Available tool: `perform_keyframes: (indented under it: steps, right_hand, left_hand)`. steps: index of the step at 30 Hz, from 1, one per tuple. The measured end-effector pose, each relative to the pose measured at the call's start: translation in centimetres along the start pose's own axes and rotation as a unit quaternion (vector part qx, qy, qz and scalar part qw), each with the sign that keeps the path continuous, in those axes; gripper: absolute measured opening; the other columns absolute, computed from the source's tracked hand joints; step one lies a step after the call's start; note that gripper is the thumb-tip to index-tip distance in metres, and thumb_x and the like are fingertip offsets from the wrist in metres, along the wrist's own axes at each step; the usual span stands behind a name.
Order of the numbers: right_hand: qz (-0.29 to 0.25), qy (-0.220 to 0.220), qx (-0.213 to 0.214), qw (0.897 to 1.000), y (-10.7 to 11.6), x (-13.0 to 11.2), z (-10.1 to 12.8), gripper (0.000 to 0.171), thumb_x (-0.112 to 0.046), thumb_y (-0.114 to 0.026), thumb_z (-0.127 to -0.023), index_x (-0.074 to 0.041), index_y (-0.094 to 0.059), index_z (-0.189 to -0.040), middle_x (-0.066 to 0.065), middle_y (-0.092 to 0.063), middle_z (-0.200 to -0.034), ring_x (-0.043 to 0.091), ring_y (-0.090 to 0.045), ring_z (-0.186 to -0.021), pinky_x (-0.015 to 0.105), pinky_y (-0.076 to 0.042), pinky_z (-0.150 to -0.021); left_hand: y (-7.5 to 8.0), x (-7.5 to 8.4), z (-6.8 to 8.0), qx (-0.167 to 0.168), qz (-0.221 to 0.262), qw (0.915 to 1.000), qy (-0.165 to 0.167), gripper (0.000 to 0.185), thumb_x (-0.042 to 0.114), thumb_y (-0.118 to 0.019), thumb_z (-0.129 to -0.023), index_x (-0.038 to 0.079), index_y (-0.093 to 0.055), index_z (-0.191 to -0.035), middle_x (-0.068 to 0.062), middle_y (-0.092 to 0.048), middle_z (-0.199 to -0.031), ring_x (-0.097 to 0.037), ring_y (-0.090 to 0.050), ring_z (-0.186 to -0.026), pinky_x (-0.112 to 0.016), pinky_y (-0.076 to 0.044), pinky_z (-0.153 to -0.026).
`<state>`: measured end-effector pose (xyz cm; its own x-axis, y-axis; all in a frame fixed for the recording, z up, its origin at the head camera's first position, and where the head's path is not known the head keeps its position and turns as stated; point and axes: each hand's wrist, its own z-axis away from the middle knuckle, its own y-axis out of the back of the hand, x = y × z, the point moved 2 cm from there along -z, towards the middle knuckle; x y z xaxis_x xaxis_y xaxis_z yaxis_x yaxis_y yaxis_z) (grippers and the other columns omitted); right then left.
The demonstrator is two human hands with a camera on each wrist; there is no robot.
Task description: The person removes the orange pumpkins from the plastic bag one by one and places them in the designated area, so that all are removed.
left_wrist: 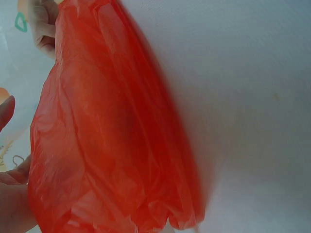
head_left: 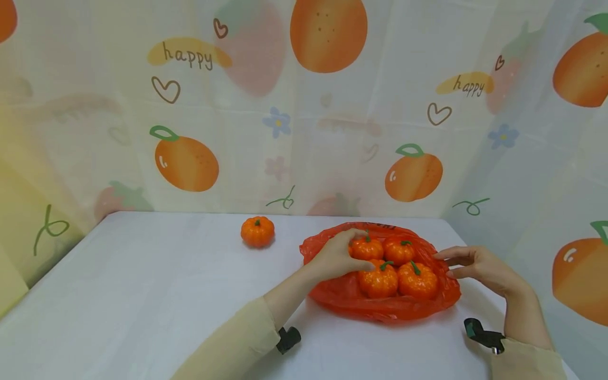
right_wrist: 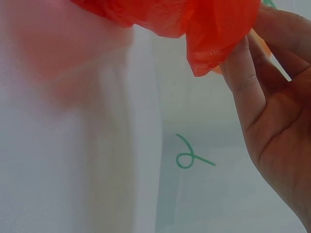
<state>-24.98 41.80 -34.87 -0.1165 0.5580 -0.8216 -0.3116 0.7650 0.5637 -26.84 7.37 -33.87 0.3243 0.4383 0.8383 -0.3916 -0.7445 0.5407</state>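
We have four small pumpkins in the red bag near the worktop's far right corner; our left hand curls fingers over one, right hand pinches the bag's rim. A fifth pumpkin sits outside, by the far edge.

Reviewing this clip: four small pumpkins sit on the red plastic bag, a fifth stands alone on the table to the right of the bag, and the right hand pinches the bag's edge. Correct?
Not quite. The lone pumpkin stands to the left of the red plastic bag, as the head view shows. The rest holds: four pumpkins on the bag, and the right hand pinches its edge.
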Motion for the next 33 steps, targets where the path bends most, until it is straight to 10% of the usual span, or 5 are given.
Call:
perform_keyframes:
  steps: [33]
  right_hand:
    - [-0.005, 0.008, -0.001, 1.000, 0.0, 0.3, -0.2, 0.038, -0.007, -0.064, -0.090, 0.004, -0.062, -0.126, -0.026, -0.066, -0.111, -0.005, -0.062, -0.102, 0.025, -0.059, -0.081]
  left_hand:
    - [-3.5, -1.1, -2.5, -0.086, -0.044, 0.9953, -0.003, 0.061, 0.032, -0.077, -0.084, 0.021, -0.053, -0.140, 0.001, -0.050, -0.147, -0.021, -0.044, -0.135, -0.046, -0.046, -0.111]
